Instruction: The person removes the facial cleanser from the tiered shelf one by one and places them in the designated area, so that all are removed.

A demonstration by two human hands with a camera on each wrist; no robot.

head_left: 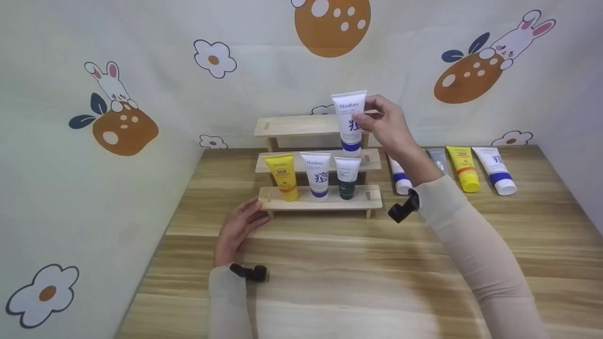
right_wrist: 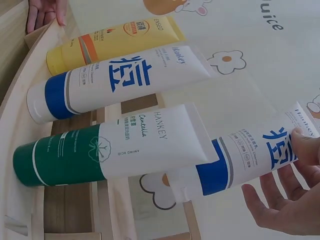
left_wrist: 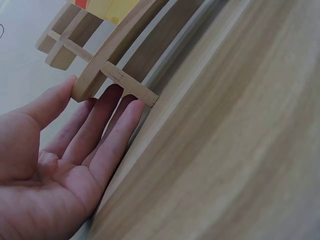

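My right hand (head_left: pixel 388 123) pinches a white squeeze tube with a blue band (head_left: pixel 349 125) between thumb and fingers. That tube is upright, cap down, over the middle step of a three-step wooden rack (head_left: pixel 320 203); whether its cap touches the step I cannot tell. My left hand (head_left: pixel 238 230) holds the left end of the bottom step, thumb (left_wrist: pixel 62 92) against the board's end and fingers beneath it. On the bottom step stand a yellow tube (head_left: pixel 283 179), a white-and-blue tube (head_left: pixel 316 176) and a white-and-green tube (head_left: pixel 347 178), all cap down.
Right of the rack, several tubes lie on the wood-grain table (head_left: pixel 301 263), among them a yellow tube (head_left: pixel 464 169) and a white-and-blue tube (head_left: pixel 495 170). My right forearm partly covers others. A patterned cloth (head_left: pixel 264 89) hangs behind and at the sides.
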